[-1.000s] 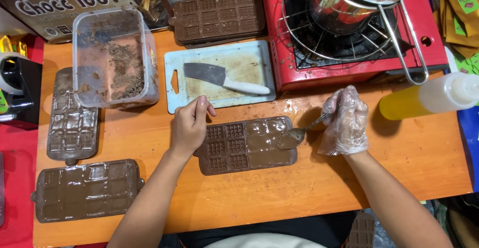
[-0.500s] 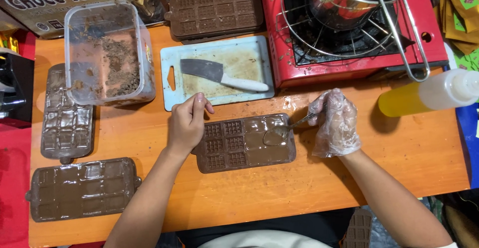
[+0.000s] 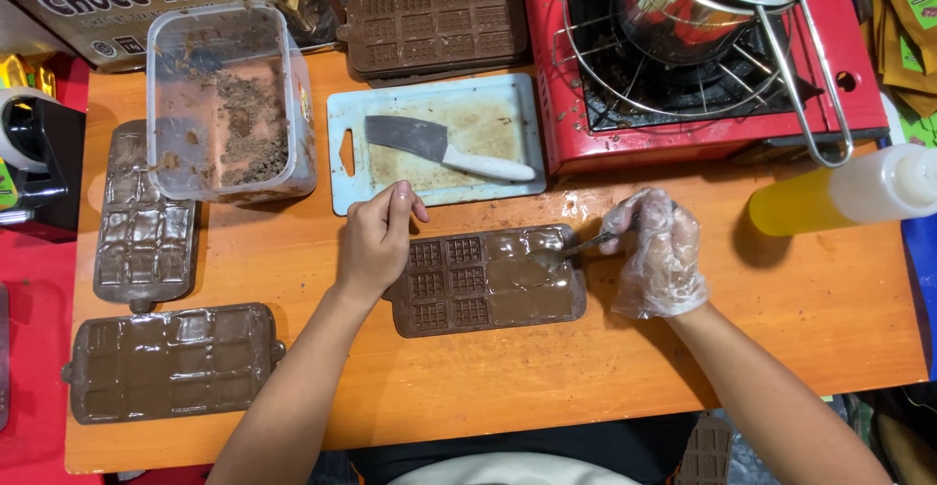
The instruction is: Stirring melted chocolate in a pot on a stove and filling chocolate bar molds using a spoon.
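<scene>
A brown chocolate bar mould [image 3: 459,285] lies on the orange table [image 3: 547,378] in front of me. Its right half is covered with melted chocolate; the left cells show their grid. My left hand [image 3: 376,241] is bare and presses on the mould's left end with fingers curled. My right hand [image 3: 656,251] wears a clear plastic glove and grips a metal spoon [image 3: 578,248], whose tip sits in the wet chocolate at the mould's upper right.
Two filled moulds [image 3: 171,360] [image 3: 142,222] lie at the left, an empty one [image 3: 439,26] at the back. A clear tub [image 3: 229,104] with chocolate crumbs, a cutting board [image 3: 488,124] with a knife [image 3: 444,148], a red gas stove [image 3: 712,56] with a pot, a yellow squeeze bottle [image 3: 839,192].
The spoon in my right hand has shifted slightly over the mould's right end, spreading chocolate. My left hand stays on the mould's left end.
</scene>
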